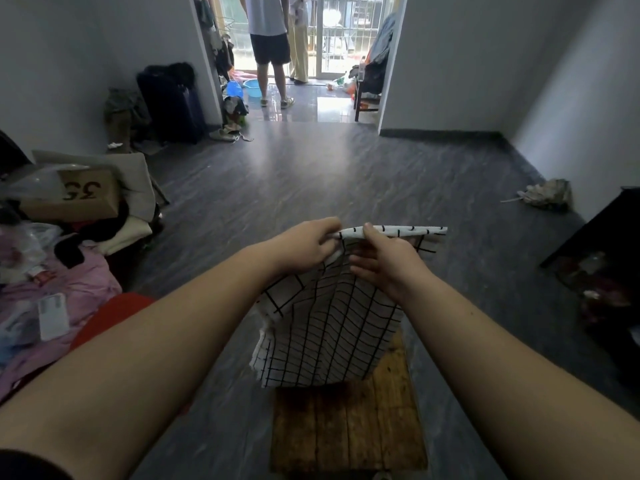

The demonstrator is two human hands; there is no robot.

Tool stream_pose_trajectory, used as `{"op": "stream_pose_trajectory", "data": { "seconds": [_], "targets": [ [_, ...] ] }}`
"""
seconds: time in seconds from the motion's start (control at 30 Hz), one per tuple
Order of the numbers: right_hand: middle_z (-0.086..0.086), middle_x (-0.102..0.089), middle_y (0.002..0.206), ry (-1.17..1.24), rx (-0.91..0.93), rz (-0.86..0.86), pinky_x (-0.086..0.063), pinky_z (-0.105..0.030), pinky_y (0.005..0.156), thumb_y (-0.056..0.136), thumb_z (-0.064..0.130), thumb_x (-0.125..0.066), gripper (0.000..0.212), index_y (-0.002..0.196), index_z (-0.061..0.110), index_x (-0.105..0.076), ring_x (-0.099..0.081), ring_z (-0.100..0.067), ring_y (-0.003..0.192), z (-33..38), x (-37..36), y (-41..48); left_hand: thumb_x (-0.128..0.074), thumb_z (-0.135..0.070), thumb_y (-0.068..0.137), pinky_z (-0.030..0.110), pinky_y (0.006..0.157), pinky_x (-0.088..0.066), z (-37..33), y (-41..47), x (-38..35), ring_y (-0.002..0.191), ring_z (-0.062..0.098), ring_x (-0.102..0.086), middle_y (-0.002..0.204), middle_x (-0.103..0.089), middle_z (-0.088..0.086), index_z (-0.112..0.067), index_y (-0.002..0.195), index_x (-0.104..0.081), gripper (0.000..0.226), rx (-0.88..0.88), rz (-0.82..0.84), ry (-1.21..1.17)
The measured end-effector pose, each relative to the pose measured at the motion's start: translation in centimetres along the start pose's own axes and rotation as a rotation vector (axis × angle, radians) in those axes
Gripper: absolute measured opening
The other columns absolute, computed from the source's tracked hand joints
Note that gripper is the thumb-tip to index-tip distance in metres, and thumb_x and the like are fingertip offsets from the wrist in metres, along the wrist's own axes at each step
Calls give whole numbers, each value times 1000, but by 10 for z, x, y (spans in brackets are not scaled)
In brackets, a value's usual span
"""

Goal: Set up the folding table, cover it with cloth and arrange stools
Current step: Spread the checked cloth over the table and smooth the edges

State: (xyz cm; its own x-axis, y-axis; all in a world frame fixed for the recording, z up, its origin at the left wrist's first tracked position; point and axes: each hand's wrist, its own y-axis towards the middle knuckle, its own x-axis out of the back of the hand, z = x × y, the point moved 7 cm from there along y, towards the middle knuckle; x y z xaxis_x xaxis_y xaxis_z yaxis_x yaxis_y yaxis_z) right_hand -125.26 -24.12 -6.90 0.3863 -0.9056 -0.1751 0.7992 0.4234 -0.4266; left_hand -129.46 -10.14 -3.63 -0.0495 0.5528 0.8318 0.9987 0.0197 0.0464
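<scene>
Open floor (pixel 329 174) ahead and round the table (pixel 346 438), cloth (pixel 329 334) above it, clutter pile (pixel 52 271) left, dark cabinet (pixel 609 244) right.

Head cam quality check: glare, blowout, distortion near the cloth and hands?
Head view: balcony doorway blown out, glare patch on the floor tiles below it; wide-angle lens bows the walls and stretches the forearms; left hand, right hand and checked cloth evenly lit, fairly sharp; wooden table dimmer beneath.

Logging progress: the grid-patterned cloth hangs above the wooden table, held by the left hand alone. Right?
Not alone. The head view shows the left hand and the right hand both pinching the top edge of the cloth, which hangs above the wooden table.
</scene>
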Motion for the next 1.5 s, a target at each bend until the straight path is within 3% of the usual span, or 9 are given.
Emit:
{"op": "stream_pose_trajectory", "data": {
  "seconds": [0.2,0.53,0.63,0.7,0.9,1.13,1.23,1.33,1.5],
  "targets": [
    [-4,-75,93,-81,90,116,-59,-28,69,104,14,-49,18,106,9,-66,-74,-12,80,-2,-7,-3,-47,-45,102,27,78,-42,-4,-4,0,86,12,-55,88,-58,-7,-30,85,-50,23,20,92,-190],
    [-4,-63,65,-379,112,284,-49,-26,56,97,7,-56,14,87,5,-66,-62,-12,60,13,-5,-15,-62,-36,97,21,67,-42,21,-17,33,66,1,-50,77,-60,-7,-19,86,-63,21,41,76,-185],
    [-13,-57,79,-469,97,121,-49,-37,62,85,3,-53,5,88,2,-58,-59,-25,66,17,6,-9,-70,-32,91,30,72,-44,33,-24,42,74,9,-54,81,-61,-2,-15,87,-62,19,40,88,-58],
    [-16,-68,97,-510,103,1,-59,-44,70,86,6,-55,21,104,2,-63,-69,-33,83,19,15,-4,-70,-28,90,32,71,-43,43,-27,52,78,17,-58,83,-63,1,-14,89,-63,16,63,4,-2],
    [-9,-62,102,-800,282,-299,-49,-38,77,92,14,-51,22,113,8,-55,-60,-26,89,38,31,0,-66,-21,90,28,64,-39,76,-49,88,80,21,-57,83,-62,4,-14,88,-64,8,134,-228,26],
    [-9,-57,87,-973,418,-186,-37,-34,55,94,27,-43,11,103,20,-40,-55,-26,73,23,-12,-9,-59,-25,91,39,75,-49,120,-90,104,83,26,-60,85,-65,4,-20,91,-64,7,242,-274,90],
    [-6,-59,94,-1083,395,-36,-45,-35,63,93,24,-50,24,113,28,-38,-58,-25,81,18,-25,-3,-61,-25,90,37,72,-47,142,-108,119,84,27,-60,83,-63,1,-22,91,-66,6,269,-315,143],
    [-2,-58,105,-1136,410,-72,-42,-33,76,88,15,-62,44,129,24,-48,-56,-23,93,34,-14,7,-62,-27,92,36,72,-45,162,-119,139,85,25,-58,84,-60,-1,-29,90,-63,4,326,-354,170],
    [-8,-67,78,-1267,461,-311,-36,-31,56,86,25,-69,14,85,11,-71,-60,-25,73,73,20,27,-59,-30,93,37,72,-46,176,-116,163,95,32,-61,94,-66,3,-33,91,-64,6,386,-435,287]
  ]
}}
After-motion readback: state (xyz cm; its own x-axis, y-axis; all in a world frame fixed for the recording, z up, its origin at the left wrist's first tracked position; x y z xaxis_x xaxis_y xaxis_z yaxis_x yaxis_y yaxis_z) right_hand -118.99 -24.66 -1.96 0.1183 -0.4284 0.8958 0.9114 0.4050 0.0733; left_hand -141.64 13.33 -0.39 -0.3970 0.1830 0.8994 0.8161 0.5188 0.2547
